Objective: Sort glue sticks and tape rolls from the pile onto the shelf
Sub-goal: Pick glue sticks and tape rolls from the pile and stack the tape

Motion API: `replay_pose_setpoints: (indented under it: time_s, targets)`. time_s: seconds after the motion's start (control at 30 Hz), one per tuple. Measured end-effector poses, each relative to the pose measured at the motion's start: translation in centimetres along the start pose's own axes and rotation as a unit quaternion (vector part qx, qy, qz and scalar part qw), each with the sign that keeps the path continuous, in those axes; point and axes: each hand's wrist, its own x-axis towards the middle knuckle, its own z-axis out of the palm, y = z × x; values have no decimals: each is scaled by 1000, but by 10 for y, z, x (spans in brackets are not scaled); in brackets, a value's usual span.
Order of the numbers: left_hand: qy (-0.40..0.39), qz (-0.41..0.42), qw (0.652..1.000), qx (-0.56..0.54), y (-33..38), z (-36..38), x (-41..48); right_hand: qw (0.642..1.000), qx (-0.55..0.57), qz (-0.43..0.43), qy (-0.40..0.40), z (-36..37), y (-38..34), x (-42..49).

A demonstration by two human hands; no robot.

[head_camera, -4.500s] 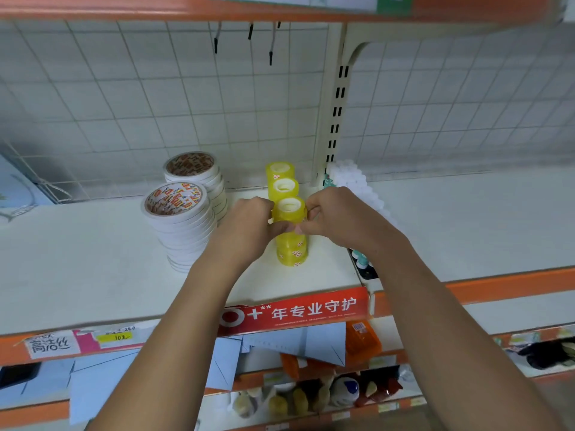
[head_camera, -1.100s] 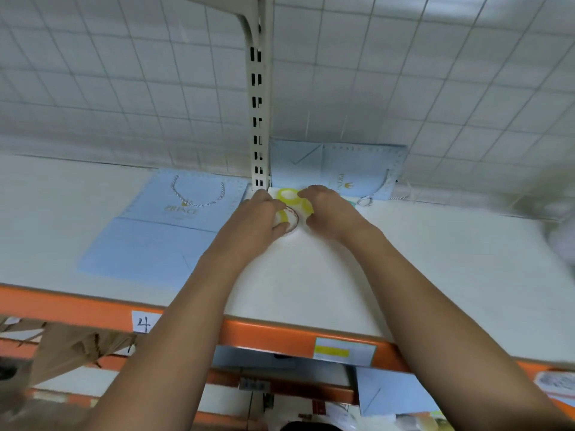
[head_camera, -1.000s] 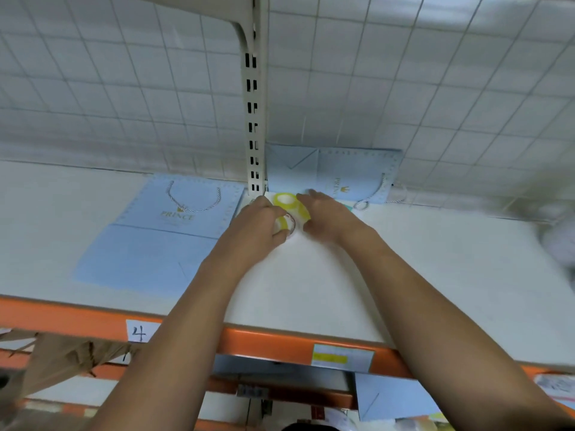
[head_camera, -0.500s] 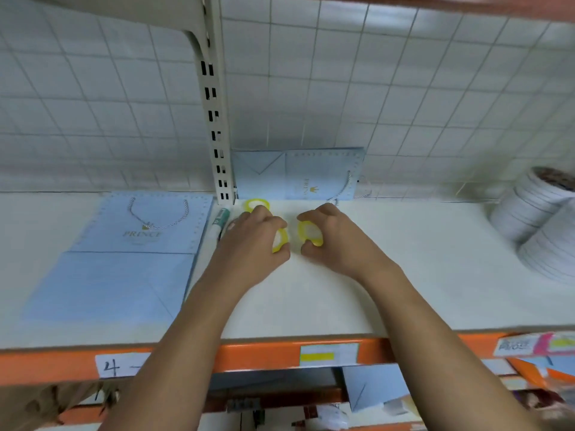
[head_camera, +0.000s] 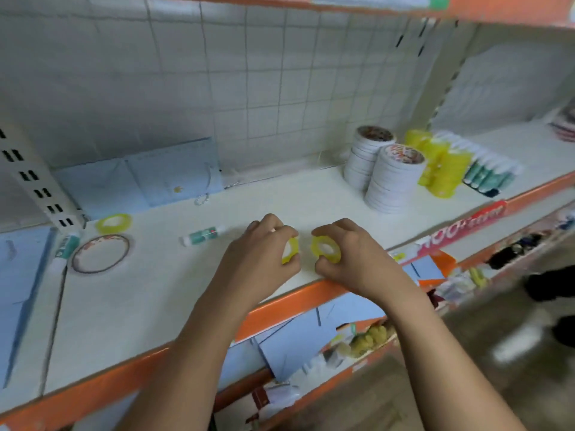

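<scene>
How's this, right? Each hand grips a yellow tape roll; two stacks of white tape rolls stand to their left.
No: the head view shows the white tape stacks standing right of the hands. Left hand grips one yellow tape roll, right hand the other yellow roll.

The shelf [head_camera: 311,194] is wide open between the loose glue stick [head_camera: 202,236] and the white tape stacks [head_camera: 393,178]. Right of those it's packed tight: yellow rolls [head_camera: 445,169], then a row of glue sticks [head_camera: 488,172]. Back-left, blue bags [head_camera: 140,178] block things.
</scene>
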Motion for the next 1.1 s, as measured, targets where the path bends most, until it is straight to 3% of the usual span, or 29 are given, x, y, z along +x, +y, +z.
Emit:
replay_pose_setpoints:
  time_s: [0.27, 0.57, 1.1]
  targets:
    - [-27, 50, 998, -18, 125, 62, 61, 998, -11, 56, 32, -68, 132, -45]
    - [-40, 38, 998, -17, 240, 129, 119, 999, -9, 36, 18, -113, 259, -54]
    - [-40, 24, 999, -20, 275, 156, 192, 1000, -13, 12, 7, -156, 330, 4]
